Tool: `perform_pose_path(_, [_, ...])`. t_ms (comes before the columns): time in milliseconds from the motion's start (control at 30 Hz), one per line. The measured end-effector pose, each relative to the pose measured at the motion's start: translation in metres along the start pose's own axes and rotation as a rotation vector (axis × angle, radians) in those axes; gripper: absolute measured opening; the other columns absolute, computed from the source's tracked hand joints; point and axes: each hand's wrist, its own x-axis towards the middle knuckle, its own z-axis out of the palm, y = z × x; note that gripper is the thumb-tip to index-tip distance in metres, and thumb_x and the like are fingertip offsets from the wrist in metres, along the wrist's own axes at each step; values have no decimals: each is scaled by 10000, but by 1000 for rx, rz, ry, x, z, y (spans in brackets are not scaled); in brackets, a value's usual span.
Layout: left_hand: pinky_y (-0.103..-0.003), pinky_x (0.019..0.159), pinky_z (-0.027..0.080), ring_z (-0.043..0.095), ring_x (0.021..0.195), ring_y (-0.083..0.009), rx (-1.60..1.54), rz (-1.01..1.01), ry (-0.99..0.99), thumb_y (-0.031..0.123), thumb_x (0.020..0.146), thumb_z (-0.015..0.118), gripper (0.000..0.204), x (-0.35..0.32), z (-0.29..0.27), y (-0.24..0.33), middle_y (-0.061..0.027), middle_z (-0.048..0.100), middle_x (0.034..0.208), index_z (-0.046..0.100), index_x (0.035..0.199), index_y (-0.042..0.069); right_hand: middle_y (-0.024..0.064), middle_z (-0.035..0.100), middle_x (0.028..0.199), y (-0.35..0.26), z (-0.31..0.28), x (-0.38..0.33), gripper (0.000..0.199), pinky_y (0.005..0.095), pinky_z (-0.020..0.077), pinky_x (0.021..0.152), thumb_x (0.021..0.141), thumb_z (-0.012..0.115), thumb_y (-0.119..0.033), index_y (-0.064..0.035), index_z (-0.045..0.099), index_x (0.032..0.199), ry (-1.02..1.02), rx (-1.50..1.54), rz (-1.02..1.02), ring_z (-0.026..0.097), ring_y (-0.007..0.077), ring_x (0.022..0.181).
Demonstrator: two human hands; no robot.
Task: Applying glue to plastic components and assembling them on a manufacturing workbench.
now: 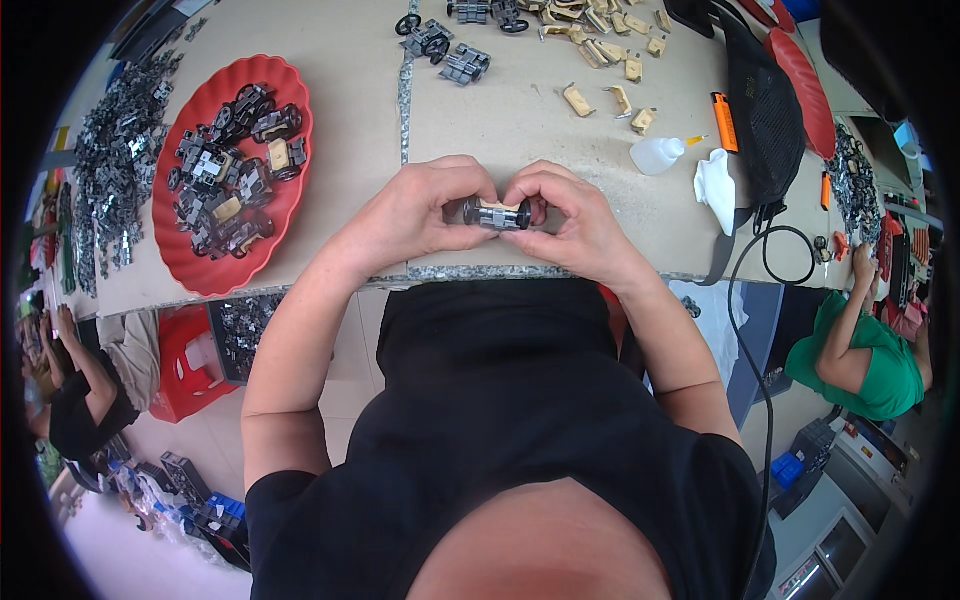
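I hold a small grey-and-black wheeled assembly (497, 217) with a tan part on its upper side; it is in the air or just over the table (500, 120), near the front edge, and I cannot tell if it touches the surface; my left hand (430, 205) pinches its left end between thumb and curled fingers, and my right hand (575, 215) grips the right end in the same manner, so both hands are closed on it; the speckled front edge (480, 272) passes just below my hands, close to my black shirt (500, 330); to the left, a strip of tabletop gives my left wrist some room before the red tray (190, 268), whose scalloped rim encloses more dark assemblies (250, 185); to the right, the white bottle (657, 156) with yellow tip and a white object (714, 190) stand nearer, so the sideways space is limited there; ahead, a wide stretch of tabletop reaches up to scattered tan parts (577, 100) and grey wheeled pieces (465, 65); farther right lies a black bag (765, 110).
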Motion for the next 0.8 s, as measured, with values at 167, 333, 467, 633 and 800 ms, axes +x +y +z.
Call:
perform_pose_path(167, [-299, 672, 474, 588, 775, -209, -15, 90, 35, 49, 630, 727, 242, -1, 3, -3, -83, 618, 821, 610, 836, -5, 26, 518, 852, 4, 0, 0, 258, 239, 414, 608, 687, 682, -39, -43, 562, 916, -18, -10, -83, 472, 110, 682])
perform_pose_path(333, [-289, 575, 459, 573, 687, -187, 20, 137, 44, 39, 651, 691, 181, -1, 6, -6, -78, 587, 755, 605, 806, 3, 42, 525, 867, 3, 1, -2, 267, 248, 421, 614, 679, 672, -21, -34, 558, 920, -36, -13, -90, 482, 119, 689])
perform_pose_path(467, [-266, 556, 465, 565, 657, -149, 20, 87, 80, 27, 672, 684, 163, 1, 8, -7, -60, 582, 758, 613, 818, 19, 44, 531, 879, 5, -5, 1, 255, 242, 437, 636, 704, 685, -50, -31, 566, 929, -76, -57, -20, 501, 113, 710])
perform_pose_path(633, [-251, 639, 497, 586, 766, -140, -178, 51, 294, -3, 724, 675, 224, -5, 14, -6, -67, 580, 941, 613, 937, 24, 62, 591, 973, 3, -14, 5, 199, 230, 465, 693, 829, 611, -87, 9, 594, 1002, -113, 375, 163, 552, 102, 771])
perform_pose_path(800, [-266, 740, 497, 577, 906, -162, -113, 27, 375, -18, 779, 628, 319, -16, 25, -6, -88, 551, 1049, 595, 1090, 47, 81, 633, 863, 2, -21, 9, 198, 246, 503, 707, 898, 530, -98, 26, 606, 1033, -154, 546, 309, 603, 113, 737])
